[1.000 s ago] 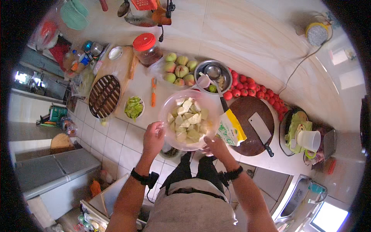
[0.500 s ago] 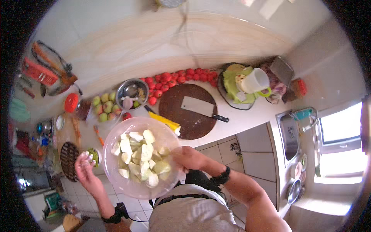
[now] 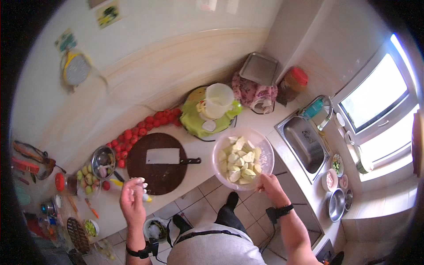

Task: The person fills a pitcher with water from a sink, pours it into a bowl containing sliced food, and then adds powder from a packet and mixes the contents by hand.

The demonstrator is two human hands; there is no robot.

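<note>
My right hand (image 3: 270, 187) grips the rim of a translucent pinkish plastic bowl (image 3: 265, 152), fingers closed on its near right side. In the bowl lie several pale, cream-green cut chunks (image 3: 240, 160), their kind unclear. The bowl hangs over the counter's front edge, right of the cutting board. My left hand (image 3: 132, 201) is raised near the board's left front, fingers curled in; small whitish bits show at the fingertips, too small to name. A cleaver (image 3: 163, 156) lies flat on the round dark cutting board (image 3: 154, 183), its black handle pointing right.
Red tomatoes (image 3: 141, 128) line the wall behind the board. A steel bowl (image 3: 104, 162) and greenish fruits (image 3: 87, 179) stand left. A white jug (image 3: 219, 101) sits on a green cloth (image 3: 190, 115). The sink (image 3: 304, 145) and steel basin (image 3: 337, 204) are at right.
My view and body have turned right. The bowl in my right hand has swung from the counter's left part toward the sink. My left hand, also moved right, is now near the board.
</note>
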